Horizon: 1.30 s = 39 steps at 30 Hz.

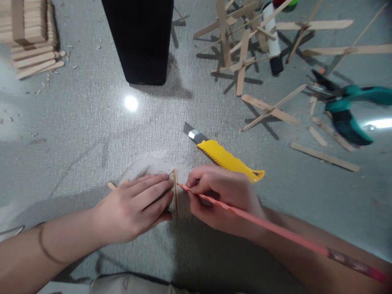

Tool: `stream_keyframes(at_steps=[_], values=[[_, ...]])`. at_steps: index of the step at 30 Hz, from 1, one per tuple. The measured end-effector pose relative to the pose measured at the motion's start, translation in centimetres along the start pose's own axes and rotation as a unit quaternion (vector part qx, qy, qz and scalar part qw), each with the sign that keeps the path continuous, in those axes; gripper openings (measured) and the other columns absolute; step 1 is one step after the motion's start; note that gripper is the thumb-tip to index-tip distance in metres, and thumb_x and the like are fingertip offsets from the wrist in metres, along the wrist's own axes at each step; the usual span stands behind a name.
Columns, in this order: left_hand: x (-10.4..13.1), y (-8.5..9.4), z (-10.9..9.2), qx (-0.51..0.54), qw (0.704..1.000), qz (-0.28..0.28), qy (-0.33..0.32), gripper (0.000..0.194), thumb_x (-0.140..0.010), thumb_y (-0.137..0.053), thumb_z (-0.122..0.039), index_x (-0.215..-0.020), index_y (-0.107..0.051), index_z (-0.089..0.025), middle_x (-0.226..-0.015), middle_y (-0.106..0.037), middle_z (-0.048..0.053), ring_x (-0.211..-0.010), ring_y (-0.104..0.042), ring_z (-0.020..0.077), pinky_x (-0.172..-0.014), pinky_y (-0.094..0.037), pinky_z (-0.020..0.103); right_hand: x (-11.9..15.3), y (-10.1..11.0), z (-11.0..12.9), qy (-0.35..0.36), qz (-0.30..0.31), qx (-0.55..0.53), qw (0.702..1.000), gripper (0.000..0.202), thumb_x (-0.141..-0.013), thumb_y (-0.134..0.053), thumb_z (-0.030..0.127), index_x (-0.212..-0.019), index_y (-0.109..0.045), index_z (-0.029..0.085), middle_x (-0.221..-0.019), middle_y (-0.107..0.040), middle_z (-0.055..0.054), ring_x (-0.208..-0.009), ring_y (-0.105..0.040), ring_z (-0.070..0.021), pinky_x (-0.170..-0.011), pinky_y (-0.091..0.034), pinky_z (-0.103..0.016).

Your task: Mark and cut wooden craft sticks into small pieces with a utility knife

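Note:
My right hand (223, 196) is closed around a pink pencil (245, 214) in a writing grip. The pencil's dark tip is at the edge of a narrow wooden craft stick (176, 196), which lies upright in the view between my hands. My left hand (137, 206), fingers together, presses down and holds the stick from its left side. What lies under the left palm is hidden, though the ends of other wooden sticks (112, 186) peek out behind it. Just above my right hand lies a yellow utility knife (228, 157), its blade extended.
A dark phone-like slab (148, 45) stands at the top. Stacked craft sticks (33, 24) lie at upper left. Crossed stick pieces (269, 110), a white tube with a black cap (272, 36) and green-handled pliers (346, 110) spread over the right. Wood crumbs dot the grey table (85, 130).

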<state>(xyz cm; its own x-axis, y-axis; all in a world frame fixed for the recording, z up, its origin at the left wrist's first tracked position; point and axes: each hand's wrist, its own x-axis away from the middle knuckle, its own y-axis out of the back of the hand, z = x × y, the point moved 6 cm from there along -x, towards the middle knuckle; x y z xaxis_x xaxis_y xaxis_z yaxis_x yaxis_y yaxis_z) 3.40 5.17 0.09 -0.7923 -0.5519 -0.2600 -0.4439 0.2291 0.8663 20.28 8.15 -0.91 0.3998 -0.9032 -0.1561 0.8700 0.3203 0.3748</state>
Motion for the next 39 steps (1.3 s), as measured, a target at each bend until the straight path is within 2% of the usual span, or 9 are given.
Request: stream_keyframes(at_steps=[39], values=[[0.29, -0.06, 0.07, 0.007, 1.000, 0.005, 0.012, 0.037, -0.091, -0.072, -0.030, -0.119, -0.067, -0.006, -0.127, -0.068, 0.013, -0.124, -0.064, 0.0262, -0.110, -0.055, 0.040, -0.04, -0.04, -0.06, 0.002, -0.002, -0.001, 1.000, 0.023, -0.074, -0.061, 0.006, -0.075, -0.048, 0.024, -0.074, -0.064, 0.002, -0.063, -0.061, -0.0123, -0.057, -0.050, -0.025]])
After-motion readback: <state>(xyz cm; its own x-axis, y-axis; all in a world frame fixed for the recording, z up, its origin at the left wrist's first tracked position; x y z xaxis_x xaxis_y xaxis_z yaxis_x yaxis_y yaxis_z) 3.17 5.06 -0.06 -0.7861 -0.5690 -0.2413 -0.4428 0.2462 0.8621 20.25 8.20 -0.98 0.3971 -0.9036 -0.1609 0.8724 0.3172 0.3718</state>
